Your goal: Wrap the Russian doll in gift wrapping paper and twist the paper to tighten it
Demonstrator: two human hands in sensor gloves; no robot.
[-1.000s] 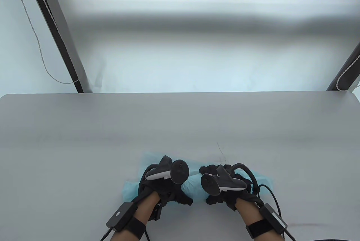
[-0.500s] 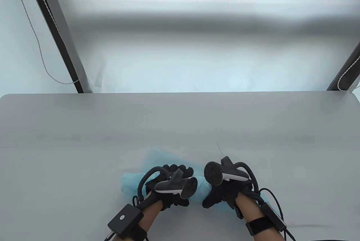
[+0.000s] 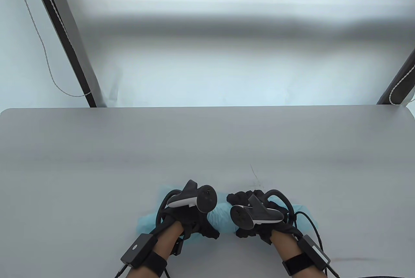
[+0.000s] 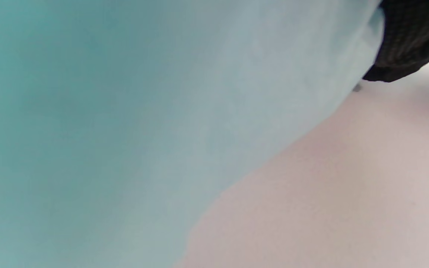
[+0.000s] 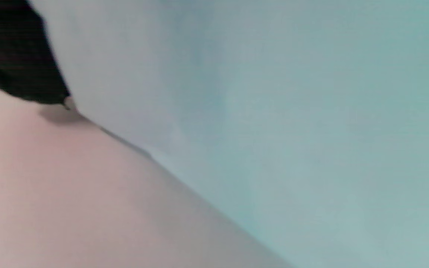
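A bundle of light blue wrapping paper (image 3: pixel 221 215) lies near the table's front edge, between my two hands. The Russian doll is hidden; a rounded bulge in the paper's middle is all that shows. My left hand (image 3: pixel 207 227) grips the bundle's left part, fingers curled round it. My right hand (image 3: pixel 241 226) grips the right part the same way. Paper ends stick out at the left (image 3: pixel 146 221) and the right (image 3: pixel 303 210). Both wrist views are filled with blurred blue paper (image 4: pixel 125 130) (image 5: pixel 274 111) lying on the table, with a gloved finger (image 4: pixel 408 41) (image 5: pixel 13 56) at one corner.
The grey table (image 3: pixel 207 148) stretches away beyond the hands to its far edge. A thin dark scratch (image 3: pixel 254 174) marks it just beyond the right hand. Dark slanted posts (image 3: pixel 65 38) (image 3: pixel 398 83) stand behind the far corners.
Half a second ago the left hand was rolled forward over the paper and the right hand rolled back. Both wrists have since turned the opposite way, back to their pose of a second ago.
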